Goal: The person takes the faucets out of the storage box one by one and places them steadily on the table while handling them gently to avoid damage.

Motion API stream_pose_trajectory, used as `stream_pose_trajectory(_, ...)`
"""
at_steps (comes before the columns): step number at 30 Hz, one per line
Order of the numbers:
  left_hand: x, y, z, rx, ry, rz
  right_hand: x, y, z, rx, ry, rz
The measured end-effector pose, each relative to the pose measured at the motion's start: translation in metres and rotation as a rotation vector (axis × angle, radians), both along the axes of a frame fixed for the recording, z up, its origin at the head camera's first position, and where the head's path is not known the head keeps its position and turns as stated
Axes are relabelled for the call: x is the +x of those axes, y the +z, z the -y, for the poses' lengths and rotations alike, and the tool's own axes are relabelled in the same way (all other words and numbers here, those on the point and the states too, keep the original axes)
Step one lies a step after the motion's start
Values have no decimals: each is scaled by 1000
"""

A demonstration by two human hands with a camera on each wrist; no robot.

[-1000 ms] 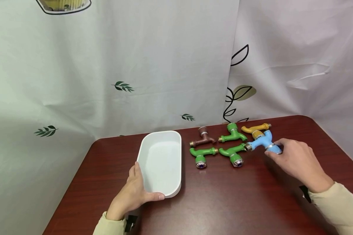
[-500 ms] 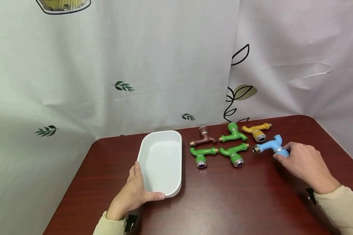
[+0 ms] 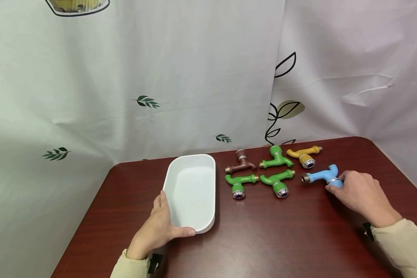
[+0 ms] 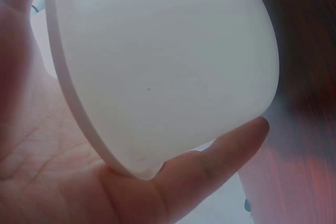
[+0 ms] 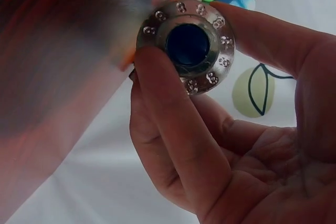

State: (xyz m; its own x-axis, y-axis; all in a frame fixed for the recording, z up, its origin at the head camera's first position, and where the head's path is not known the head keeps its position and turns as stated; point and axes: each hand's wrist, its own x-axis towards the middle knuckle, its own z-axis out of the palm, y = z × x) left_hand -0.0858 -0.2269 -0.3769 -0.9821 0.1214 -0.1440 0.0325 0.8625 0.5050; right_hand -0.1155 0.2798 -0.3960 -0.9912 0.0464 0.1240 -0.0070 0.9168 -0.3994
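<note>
My left hand (image 3: 155, 229) holds the near left corner of a white plastic tray (image 3: 192, 193), fingers along its side and thumb along its near end. The left wrist view shows the tray wall (image 4: 168, 66) close up against palm and thumb. At the right, my right hand (image 3: 361, 195) pinches the knob of a light blue tap (image 3: 321, 175), low over the table, its threaded end pointing left. In the right wrist view the knob's silver face (image 5: 226, 51) with a dark blue centre shows between thumb and fingers.
Left of the blue tap lie three green taps, one in back (image 3: 277, 158) and two in front (image 3: 239, 180), (image 3: 276, 180). A brown tap (image 3: 241, 164) and a yellow tap (image 3: 304, 154) lie in the back row. A pale curtain (image 3: 201, 77) hangs behind the dark red table (image 3: 257, 239).
My right hand has carried the blue tap rightward and down, away from the yellow tap it overlapped earlier. My left hand and the tray have stayed in place.
</note>
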Motion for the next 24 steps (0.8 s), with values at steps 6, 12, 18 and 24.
stream_pose_trajectory(6, 0, 0, 0, -2, 1, -1, -2, -1, -2, 11, 7, 52)
stream_pose_trajectory(12, -1, 0, -1, -4, -3, -6, -4, -2, 0, 18, 0, 74)
stream_pose_trajectory(18, -1, 0, -1, -14, -6, -12, -5, -4, 2, 18, -8, 85)
stream_pose_trajectory(24, 0, 0, -1, -8, -2, -10, -8, -3, 5, 30, -12, 81)
